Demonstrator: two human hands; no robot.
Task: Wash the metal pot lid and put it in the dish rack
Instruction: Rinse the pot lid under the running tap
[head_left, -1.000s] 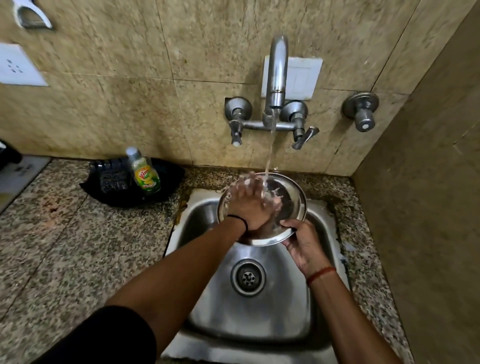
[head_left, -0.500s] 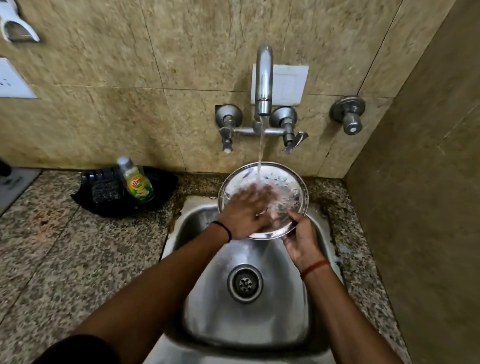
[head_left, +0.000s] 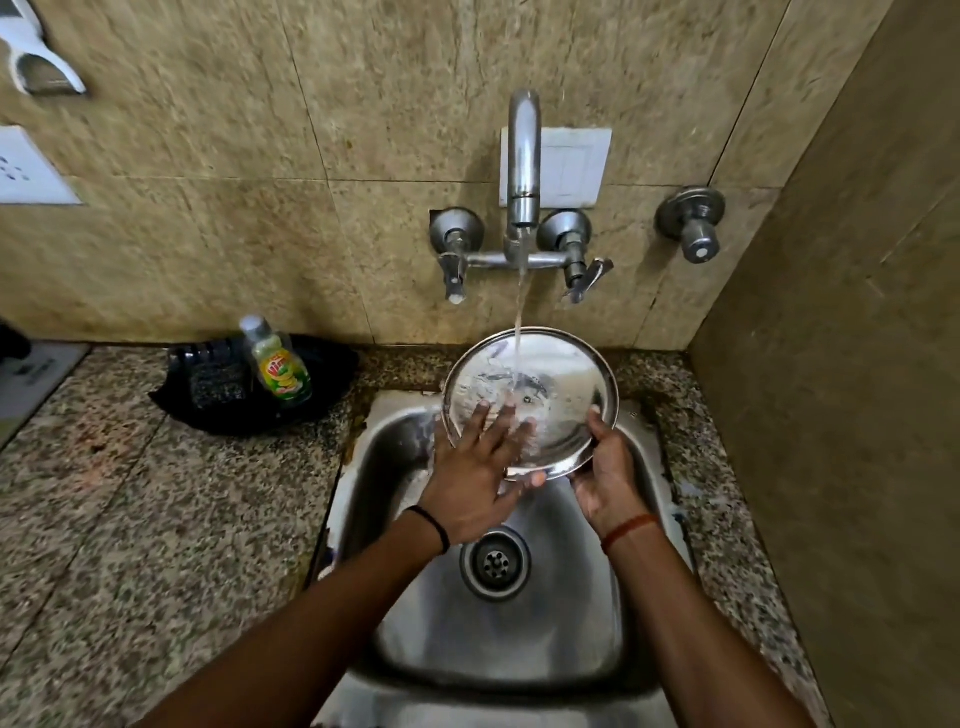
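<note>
While water runs | right hand (head_left: 608, 480) grips lid (head_left: 558, 395) | left hand (head_left: 475, 475) flat, released

left hand (head_left: 470, 486): black wristband | right hand (head_left: 608, 480): red thread (thin) | forearms bare

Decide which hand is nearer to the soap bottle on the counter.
Left. The left hand lies on the lid, on the side towards the soap bottle; the right hand grips the lid's far edge.

Lid (head_left: 561, 395) over sink (head_left: 519, 649), under tap (head_left: 522, 171)
</note>
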